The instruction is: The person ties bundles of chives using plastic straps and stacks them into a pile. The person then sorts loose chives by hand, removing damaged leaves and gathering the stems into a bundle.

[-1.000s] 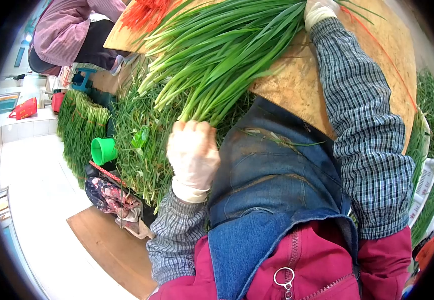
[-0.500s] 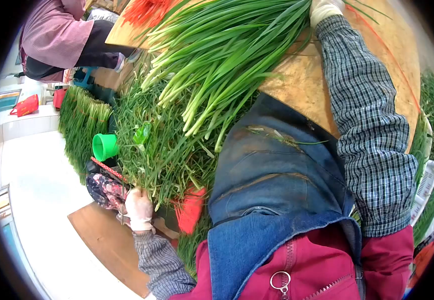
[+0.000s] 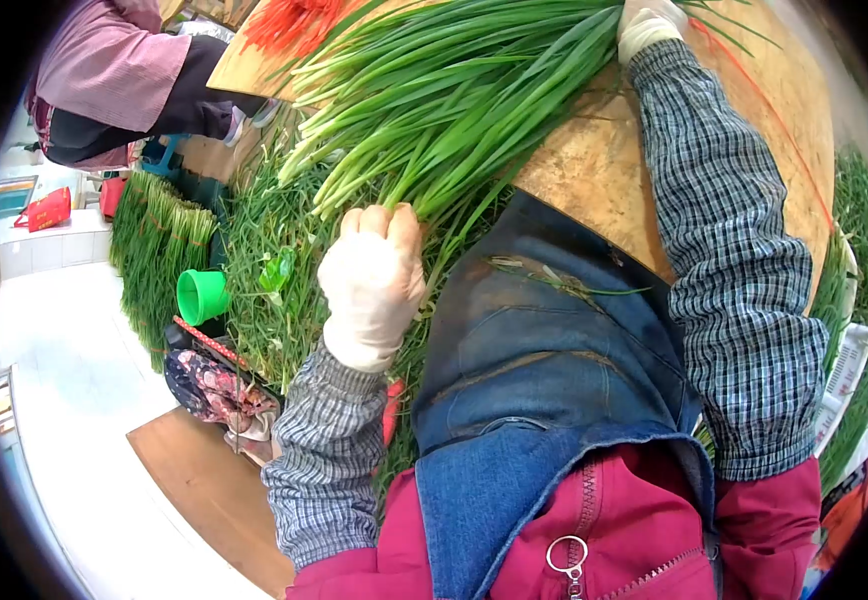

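Observation:
A loose bunch of garlic chives [image 3: 474,90] lies across the wooden board, pale stalk ends toward me and green leaves away to the upper right. My left hand [image 3: 372,280], in a whitish glove with the fingertips showing, is curled closed around some stalk ends at the bunch's lower edge. At the top of the view, my right hand [image 3: 651,22], also gloved, grips the leafy part; its fingers are partly hidden. Under the stalks spreads a heap of loose green trimmings [image 3: 274,240].
The wooden board [image 3: 594,150] carries red ties [image 3: 289,25] at its far left. A green cup [image 3: 203,295] stands beside tied bunches of chives [image 3: 159,240]. A person in a pink top [image 3: 109,65] is at upper left. A flowered bag [image 3: 219,385] lies lower left.
My left hand has moved up and right, from the lower edge of the trimmings heap to the stalk ends, and has closed on some. My right hand stays on the leaves.

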`<state>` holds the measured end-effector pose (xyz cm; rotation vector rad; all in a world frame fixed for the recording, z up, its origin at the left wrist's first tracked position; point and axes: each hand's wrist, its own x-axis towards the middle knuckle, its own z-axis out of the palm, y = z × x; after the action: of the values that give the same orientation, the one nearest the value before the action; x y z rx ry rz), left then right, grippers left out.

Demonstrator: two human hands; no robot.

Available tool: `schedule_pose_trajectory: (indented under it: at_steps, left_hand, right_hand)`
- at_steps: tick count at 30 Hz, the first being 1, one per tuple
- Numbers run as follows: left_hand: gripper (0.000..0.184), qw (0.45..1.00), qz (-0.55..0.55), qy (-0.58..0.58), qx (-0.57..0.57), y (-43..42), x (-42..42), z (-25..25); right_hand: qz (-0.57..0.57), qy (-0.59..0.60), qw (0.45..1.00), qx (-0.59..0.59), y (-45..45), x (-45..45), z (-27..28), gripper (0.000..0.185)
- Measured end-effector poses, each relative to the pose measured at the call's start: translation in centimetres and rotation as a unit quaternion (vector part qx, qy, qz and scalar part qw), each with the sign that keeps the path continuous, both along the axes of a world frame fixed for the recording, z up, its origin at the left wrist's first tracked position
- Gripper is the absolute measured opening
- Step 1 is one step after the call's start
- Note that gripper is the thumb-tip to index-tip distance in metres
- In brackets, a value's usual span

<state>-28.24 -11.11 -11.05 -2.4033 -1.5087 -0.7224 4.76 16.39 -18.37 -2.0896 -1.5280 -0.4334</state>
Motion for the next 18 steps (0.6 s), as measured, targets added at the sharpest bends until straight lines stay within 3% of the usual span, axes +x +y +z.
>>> schedule_pose_trajectory:
  at_steps: [2,3,6,7,11,13,14,15,16,18]
  left_hand:
    - [0.018,0.992,-0.026,-0.122,0.001,-0.4,-0.2,-0.1]
    - [0.018,0.979,-0.034,-0.2,-0.006,-0.5,-0.3,-0.2]
    - [0.016,0.972,0.003,-0.226,-0.058,-1.1,-0.6,-0.4]
    - [0.015,0.976,0.018,-0.208,-0.065,-1.4,-0.5,-0.1]
    - [0.009,0.983,0.084,-0.159,-0.048,-3.6,-2.5,0.8]
    - [0.006,0.977,0.147,-0.14,-0.066,-5.9,-5.8,0.4]
    - [0.006,0.98,0.186,-0.056,-0.038,-7.3,-8.2,-0.3]
    - [0.007,0.966,0.252,0.033,-0.046,-9.1,-11.0,-1.4]
    - [0.013,0.914,0.338,0.157,-0.163,-10.4,-12.5,-1.6]
    - [0.019,0.849,0.36,0.2,-0.332,-11.9,-12.5,-2.0]
  right_hand:
    - [-0.001,-0.025,0.999,-0.035,-2.7,-1.8,2.7,0.008]
    - [0.017,0.085,0.996,-0.014,0.1,0.1,0.3,0.008]
    - [0.016,0.371,0.927,0.047,2.0,1.0,-0.4,0.012]
    - [0.004,0.453,0.889,0.067,1.2,0.4,0.4,0.014]
    - [0.043,0.557,0.813,0.167,-0.9,-1.7,2.0,0.016]
    - [0.038,0.636,0.748,0.188,-1.1,-2.4,2.5,0.015]
    - [0.035,0.673,0.712,0.197,-1.2,-2.7,2.7,0.015]
    - [0.047,0.663,0.72,0.2,-0.9,-2.4,2.3,0.013]
    - [0.049,0.647,0.741,0.174,-0.9,-2.2,2.3,0.013]
    - [0.057,0.612,0.78,0.122,-0.8,-1.6,2.5,0.013]
